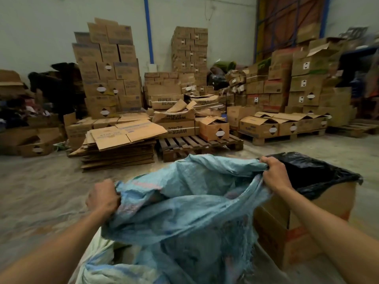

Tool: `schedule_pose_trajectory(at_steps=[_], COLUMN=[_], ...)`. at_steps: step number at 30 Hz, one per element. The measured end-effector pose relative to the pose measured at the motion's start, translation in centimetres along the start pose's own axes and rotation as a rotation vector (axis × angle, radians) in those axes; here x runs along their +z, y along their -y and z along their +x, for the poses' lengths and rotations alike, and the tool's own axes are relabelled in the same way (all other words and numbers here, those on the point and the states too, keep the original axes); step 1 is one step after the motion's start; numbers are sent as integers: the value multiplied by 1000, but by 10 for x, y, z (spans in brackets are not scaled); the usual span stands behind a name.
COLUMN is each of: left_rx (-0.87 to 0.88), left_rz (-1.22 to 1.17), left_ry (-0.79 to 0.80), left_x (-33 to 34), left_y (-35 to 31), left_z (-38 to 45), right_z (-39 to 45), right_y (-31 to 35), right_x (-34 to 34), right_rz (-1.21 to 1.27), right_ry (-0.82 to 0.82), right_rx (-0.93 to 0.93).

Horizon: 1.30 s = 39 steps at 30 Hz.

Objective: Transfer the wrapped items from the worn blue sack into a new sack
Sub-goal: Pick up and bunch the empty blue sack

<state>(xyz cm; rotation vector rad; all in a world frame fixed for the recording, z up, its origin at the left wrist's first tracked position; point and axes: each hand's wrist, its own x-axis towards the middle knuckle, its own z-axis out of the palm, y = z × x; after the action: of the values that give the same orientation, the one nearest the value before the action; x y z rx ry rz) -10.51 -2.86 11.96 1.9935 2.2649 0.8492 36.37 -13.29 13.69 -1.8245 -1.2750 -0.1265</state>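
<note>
Both hands are gripping the worn blue sack (184,203), which is hanging bunched and frayed in front of the person, low in the middle of the view. The left hand (102,198) is clenching its fingers tight around a gathered fold at the sack's left edge, and the right hand (274,174) is closing its fingers over the raised far-right edge, pulling the fabric up. Beneath the blue sack, at the lower left, a paler whitish sack (96,261) is lying with its mouth partly showing; whether any wrapped items are sitting inside either sack cannot be told, since the folds are hiding the contents. Just beside the right hand, one cardboard box (303,230) lined with a black plastic bag (320,171) is standing on the floor, its near wall touching the hanging blue fabric. Across the concrete floor (41,191), a stack of flattened cartons (119,148) is lying next to one bare-ended wooden pallet (196,144), and a second pallet (287,136) further right is carrying a row of open boxes. Behind these, two tall stacks of sealed cartons (108,72) are rising against the wall, with a blue pipe (148,29) running up between them.
</note>
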Motion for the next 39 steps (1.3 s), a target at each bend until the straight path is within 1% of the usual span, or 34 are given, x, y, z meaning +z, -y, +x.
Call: schedule_pose_trajectory(at_steps=[1,2,3,5,6,8,9,10,11,12,13,14,15,17,18,19,20,21,22,23,24,26,27,28,29,30,31,32,33,34,35,37,38,39], left_rx=[8,-17,-80,-269,-316,-373,-413,-463,-504,-544,-596,-636,-650,-614,-602,-612,-637,-648,-612,-573,-548,-544,-534,-513,-484,-451,-424,-402,-372,-331,-306,-318,-338,-356], left_rz=[74,95,76,-15,-50,-82,-115,-209,-393,-639,-896,-1059,-1171,-1291,-1364,-1467,-1546,-1651,-1723,-1789,-1784,-1665,-1606,-1570,-1557,-1578,-1634,-1692,-1741,-1761,-1773,-1825,-1852,-1871], left_ry=[-131,-200,-227,-264,-286,-274,-239,-160,-61,62,212,318,399,501,502,499,453,408,335,223,54,-255,-321,-323,-305,-236,-125,33,192,314,379,413,413,409], left_x=[-7,-12,-20,-36,-41,-52,-57,-63,-66,-71,-76,-84,-88,-97,-99,-104,-105,-106,-107,-105,-107,-108,-108,-107,-104,-103,-106,-111,-115,-122,-126,-133,-134,-135], left_y=[3,8,10,10,9,2,-1,-5,-11,-19,-29,-40,-50,-67,-70,-79,-80,-84,-87,-88,-90,-87,-85,-87,-89,-91,-97,-104,-110,-120,-129,-147,-154,-160], left_z=[-2,0,1,8,15,27,33,41,44,49,49,47,48,49,52,53,59,62,68,74,79,87,87,87,87,88,87,84,84,80,78,72,72,72], right_z=[-1,-1,-2,-1,0,1,2,5,7,13,18,23,27,30,31,32,34,37,42,46,50,57,56,57,57,57,57,55,53,50,45,32,25,18], right_y=[-2,-5,-10,-20,-23,-25,-24,-24,-26,-27,-27,-25,-19,0,11,21,28,31,30,25,19,6,3,2,3,6,11,16,24,32,43,70,86,100], right_x=[-5,-11,-17,-30,-33,-37,-37,-37,-37,-37,-37,-37,-37,-39,-42,-45,-48,-50,-53,-54,-56,-61,-62,-64,-63,-63,-61,-58,-56,-54,-51,-38,-29,-18], right_rz=[-150,-277,-369,-496,-557,-644,-653,-633,-580,-486,-348,-192,-37,245,351,395,374,292,183,53,-61,-221,-250,-266,-283,-271,-225,-136,-23,103,224,344,321,237], right_ry=[5,3,-5,-32,-41,-40,-39,-33,-20,8,64,138,201,259,288,334,409,493,552,563,537,406,330,269,260,324,435,555,644,706,795,981,1059,1075], right_rx=[-67,-107,-112,-55,-34,-15,13,59,121,190,249,289,317,316,280,220,134,38,-55,-123,-158,-148,-125,-106,-91,-83,-89,-91,-95,-72,-28,34,0,-85])
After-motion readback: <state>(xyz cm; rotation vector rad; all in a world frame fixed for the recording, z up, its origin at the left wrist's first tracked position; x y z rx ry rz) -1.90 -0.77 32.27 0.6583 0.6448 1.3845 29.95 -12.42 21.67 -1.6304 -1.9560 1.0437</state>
